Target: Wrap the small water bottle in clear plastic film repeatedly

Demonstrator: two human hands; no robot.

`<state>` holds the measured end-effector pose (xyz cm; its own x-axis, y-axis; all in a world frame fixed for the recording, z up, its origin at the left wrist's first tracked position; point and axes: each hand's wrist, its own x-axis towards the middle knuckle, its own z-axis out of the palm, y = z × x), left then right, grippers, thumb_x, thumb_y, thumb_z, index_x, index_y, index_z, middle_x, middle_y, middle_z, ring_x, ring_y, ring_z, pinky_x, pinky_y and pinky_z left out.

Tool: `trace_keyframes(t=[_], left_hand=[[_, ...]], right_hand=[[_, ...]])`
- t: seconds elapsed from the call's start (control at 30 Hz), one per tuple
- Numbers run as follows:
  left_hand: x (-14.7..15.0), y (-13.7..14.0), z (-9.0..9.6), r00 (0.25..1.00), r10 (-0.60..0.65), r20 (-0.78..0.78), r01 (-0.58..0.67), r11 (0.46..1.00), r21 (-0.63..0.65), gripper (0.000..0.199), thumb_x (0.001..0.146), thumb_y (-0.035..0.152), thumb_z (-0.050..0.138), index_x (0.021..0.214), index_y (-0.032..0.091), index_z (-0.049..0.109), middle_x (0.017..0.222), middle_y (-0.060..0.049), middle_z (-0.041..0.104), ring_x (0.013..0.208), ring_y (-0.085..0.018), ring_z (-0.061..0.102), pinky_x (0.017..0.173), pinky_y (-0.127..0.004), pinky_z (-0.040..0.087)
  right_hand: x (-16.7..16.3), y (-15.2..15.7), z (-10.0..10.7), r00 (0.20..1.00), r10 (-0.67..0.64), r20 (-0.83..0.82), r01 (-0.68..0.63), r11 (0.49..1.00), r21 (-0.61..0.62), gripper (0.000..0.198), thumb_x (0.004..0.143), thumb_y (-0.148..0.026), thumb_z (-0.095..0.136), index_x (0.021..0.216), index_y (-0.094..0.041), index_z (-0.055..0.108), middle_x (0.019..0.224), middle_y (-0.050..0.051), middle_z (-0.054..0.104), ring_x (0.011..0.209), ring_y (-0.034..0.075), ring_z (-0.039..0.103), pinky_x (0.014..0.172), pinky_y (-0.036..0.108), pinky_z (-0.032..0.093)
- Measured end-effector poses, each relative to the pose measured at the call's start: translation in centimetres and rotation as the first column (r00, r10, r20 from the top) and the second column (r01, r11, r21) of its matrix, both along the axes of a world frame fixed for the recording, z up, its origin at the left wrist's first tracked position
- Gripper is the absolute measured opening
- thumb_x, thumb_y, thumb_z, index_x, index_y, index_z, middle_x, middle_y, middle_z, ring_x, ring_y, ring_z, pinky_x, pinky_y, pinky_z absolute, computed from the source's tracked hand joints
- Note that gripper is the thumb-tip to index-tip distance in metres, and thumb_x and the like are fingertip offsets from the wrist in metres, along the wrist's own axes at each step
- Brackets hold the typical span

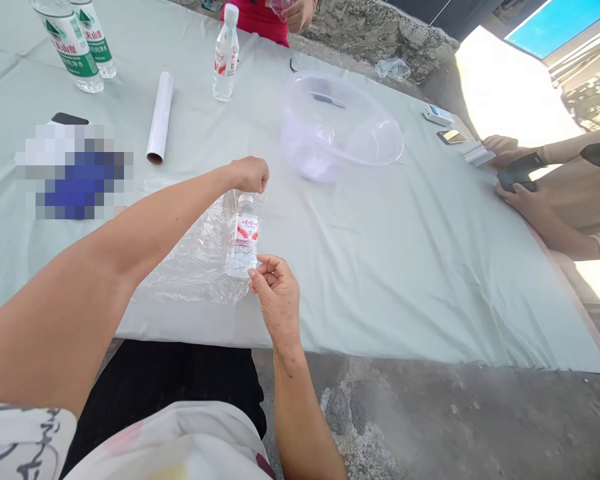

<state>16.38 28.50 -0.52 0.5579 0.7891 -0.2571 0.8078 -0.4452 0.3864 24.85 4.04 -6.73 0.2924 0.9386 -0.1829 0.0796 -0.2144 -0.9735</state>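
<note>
A small water bottle (pixel 243 240) with a red and white label lies on a sheet of clear plastic film (pixel 190 250), its cap pointing away from me. Part of the film covers the bottle. Just beyond the cap, my left hand (pixel 251 175) is closed on the film's far edge; its fingertips are mostly hidden. Thumb and fingers of my right hand (pixel 280 293) pinch the film beside the bottle's base, at its lower right corner.
A film roll (pixel 161 120), another small bottle (pixel 226 57) and two large bottles (pixel 75 53) stand or lie farther back. A clear basin (pixel 340 127) sits beyond my hands. Phones (pixel 451 137) lie right, near another person's hands (pixel 517 193). Someone in red (pixel 260 20) is opposite.
</note>
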Motion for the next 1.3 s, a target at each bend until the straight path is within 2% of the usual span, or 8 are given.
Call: trace_keyframes(t=[0.13, 0.37, 0.5, 0.63, 0.83, 1.07, 1.17, 1.3], left_hand=[[-2.4, 0.0, -0.4, 0.984, 0.017, 0.179, -0.017, 1.000, -0.005, 0.024, 0.068, 0.018, 0.063, 0.086, 0.019, 0.079, 0.089, -0.004, 0.074, 0.097, -0.024, 0.067, 0.089, -0.032, 0.047], [-7.5, -0.9, -2.3, 0.913, 0.101, 0.395, -0.107, 0.994, -0.007, 0.024, 0.072, 0.025, 0.061, 0.086, 0.019, 0.078, 0.085, -0.003, 0.074, 0.086, -0.018, 0.065, 0.082, -0.029, 0.048], [-9.5, -0.7, -4.0, 0.908, 0.123, 0.401, -0.177, 0.979, 0.102, 0.021, 0.074, 0.024, 0.059, 0.085, 0.020, 0.077, 0.097, -0.002, 0.075, 0.096, -0.018, 0.065, 0.090, -0.030, 0.046], [-11.7, -0.2, -4.6, 0.960, 0.142, 0.240, -0.188, 0.965, 0.182, 0.021, 0.075, 0.016, 0.054, 0.079, 0.021, 0.074, 0.109, -0.002, 0.073, 0.110, -0.023, 0.062, 0.099, -0.034, 0.042], [-13.1, -3.5, -2.1, 0.935, 0.327, 0.137, -0.354, 0.856, 0.377, 0.032, 0.088, 0.008, 0.044, 0.103, 0.016, 0.070, 0.128, -0.007, 0.064, 0.127, -0.026, 0.051, 0.110, -0.046, 0.034], [-13.0, -11.5, -2.5, 0.948, -0.171, 0.269, 0.090, 0.954, 0.287, 0.027, 0.095, 0.032, 0.050, 0.114, 0.024, 0.068, 0.135, -0.004, 0.066, 0.124, -0.023, 0.060, 0.096, -0.034, 0.049], [-13.9, -13.7, -4.7, 0.940, -0.084, 0.330, -0.021, 0.953, 0.302, 0.033, 0.098, 0.032, 0.046, 0.124, 0.025, 0.065, 0.149, -0.006, 0.056, 0.134, -0.023, 0.055, 0.095, -0.033, 0.052], [-14.7, -15.2, -6.7, 0.913, 0.034, 0.407, -0.176, 0.932, 0.317, 0.038, 0.100, 0.034, 0.042, 0.132, 0.024, 0.059, 0.155, -0.009, 0.049, 0.140, -0.024, 0.050, 0.097, -0.036, 0.054]], right_hand=[[-0.8, -0.6, -0.7, 0.971, -0.101, 0.215, 0.055, 0.976, 0.209, 0.016, 0.088, -0.022, 0.060, 0.102, -0.023, 0.067, 0.093, 0.001, 0.064, 0.080, 0.012, 0.062, 0.071, 0.027, 0.053], [-2.5, -0.4, -2.7, 0.769, -0.249, 0.589, -0.188, 0.792, 0.581, 0.026, 0.094, -0.006, 0.048, 0.095, -0.024, 0.067, 0.088, 0.003, 0.069, 0.084, 0.014, 0.064, 0.069, 0.028, 0.052], [-3.3, 0.0, -2.8, 0.648, -0.275, 0.711, -0.349, 0.721, 0.598, 0.032, 0.089, 0.000, 0.051, 0.093, -0.026, 0.069, 0.088, 0.000, 0.074, 0.086, 0.015, 0.063, 0.081, 0.033, 0.048], [-4.3, 0.3, -2.6, 0.533, -0.102, 0.840, -0.508, 0.755, 0.414, 0.021, 0.091, -0.012, 0.057, 0.091, -0.029, 0.070, 0.085, 0.000, 0.073, 0.103, 0.022, 0.063, 0.096, 0.041, 0.040], [-4.7, 0.8, -2.4, 0.588, 0.062, 0.807, -0.514, 0.798, 0.314, 0.019, 0.094, -0.020, 0.054, 0.098, -0.028, 0.071, 0.083, 0.003, 0.071, 0.103, 0.025, 0.059, 0.096, 0.043, 0.041], [-3.5, 0.4, -1.5, 0.670, -0.043, 0.741, -0.489, 0.725, 0.485, 0.017, 0.093, -0.016, 0.055, 0.099, -0.027, 0.067, 0.086, 0.001, 0.074, 0.097, 0.022, 0.065, 0.097, 0.043, 0.043], [-2.6, 0.9, -0.6, 0.830, -0.123, 0.545, -0.229, 0.814, 0.533, 0.013, 0.097, -0.025, 0.052, 0.104, -0.026, 0.062, 0.098, 0.004, 0.072, 0.099, 0.020, 0.067, 0.096, 0.042, 0.048], [-2.9, 2.3, -0.1, 0.892, -0.023, 0.451, -0.101, 0.964, 0.248, 0.039, 0.093, -0.044, 0.057, 0.126, -0.024, 0.054, 0.133, 0.012, 0.062, 0.120, 0.025, 0.060, 0.098, 0.046, 0.050]])
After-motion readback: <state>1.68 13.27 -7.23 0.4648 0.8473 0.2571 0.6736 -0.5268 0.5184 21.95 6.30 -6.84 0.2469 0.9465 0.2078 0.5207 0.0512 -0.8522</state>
